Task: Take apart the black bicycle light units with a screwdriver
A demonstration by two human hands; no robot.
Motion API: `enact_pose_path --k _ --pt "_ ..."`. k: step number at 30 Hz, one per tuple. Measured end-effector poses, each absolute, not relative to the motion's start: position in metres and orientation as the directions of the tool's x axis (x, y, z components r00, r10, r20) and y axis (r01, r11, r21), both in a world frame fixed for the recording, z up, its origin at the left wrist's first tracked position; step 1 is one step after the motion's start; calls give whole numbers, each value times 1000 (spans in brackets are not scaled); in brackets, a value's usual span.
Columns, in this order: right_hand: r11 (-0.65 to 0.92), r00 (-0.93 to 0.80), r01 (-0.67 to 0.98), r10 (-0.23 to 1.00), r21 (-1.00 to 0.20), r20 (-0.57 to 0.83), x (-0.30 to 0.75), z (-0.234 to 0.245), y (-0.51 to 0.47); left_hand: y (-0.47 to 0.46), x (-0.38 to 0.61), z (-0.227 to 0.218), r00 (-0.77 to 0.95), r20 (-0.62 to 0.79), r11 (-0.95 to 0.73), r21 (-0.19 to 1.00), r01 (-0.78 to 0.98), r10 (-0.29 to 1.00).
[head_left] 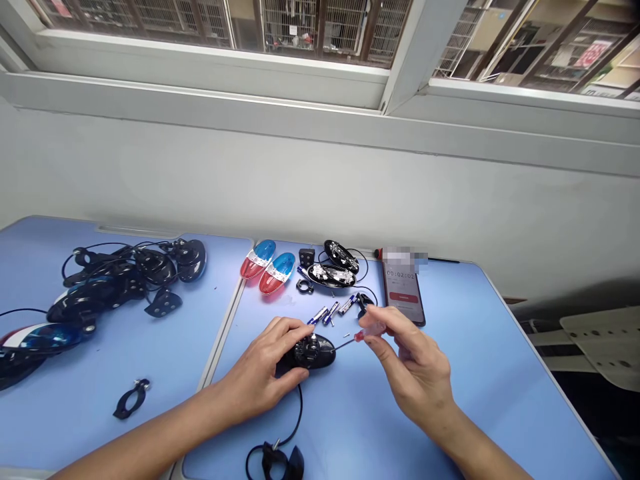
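Observation:
My left hand grips a black oval bike light housing and holds it on the blue table, its clamp mount facing up. A screwdriver with a clear red handle is pinched in my right hand; its tip meets the right end of the housing. From the housing a black cable runs toward the front edge to a black clamp with a switch. Just beyond my hands lie several blue-and-white batteries and a few small screws.
Two red-and-blue lenses and two opened black housings lie toward the wall. A phone showing a timer rests at back right. On the left table is a pile of black lights with cables, and a loose clamp ring.

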State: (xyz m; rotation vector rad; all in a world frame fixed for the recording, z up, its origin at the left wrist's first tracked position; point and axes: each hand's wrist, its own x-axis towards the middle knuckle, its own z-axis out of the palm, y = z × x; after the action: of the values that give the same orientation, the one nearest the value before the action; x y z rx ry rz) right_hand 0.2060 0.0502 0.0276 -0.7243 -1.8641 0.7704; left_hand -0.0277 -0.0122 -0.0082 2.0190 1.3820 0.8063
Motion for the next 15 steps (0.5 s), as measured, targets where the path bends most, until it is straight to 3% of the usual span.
enact_pose_path --k 3,11,15 --pt "566 -375 125 787 -814 490 207 27 49 -12 -27 -7 292 165 -316 730 606 942" --pt "552 -296 198 822 -810 487 208 23 50 -12 -28 -8 298 160 -317 728 608 941" --pt "556 -336 184 811 -811 479 207 25 49 -12 -28 -8 305 164 -325 722 610 938"
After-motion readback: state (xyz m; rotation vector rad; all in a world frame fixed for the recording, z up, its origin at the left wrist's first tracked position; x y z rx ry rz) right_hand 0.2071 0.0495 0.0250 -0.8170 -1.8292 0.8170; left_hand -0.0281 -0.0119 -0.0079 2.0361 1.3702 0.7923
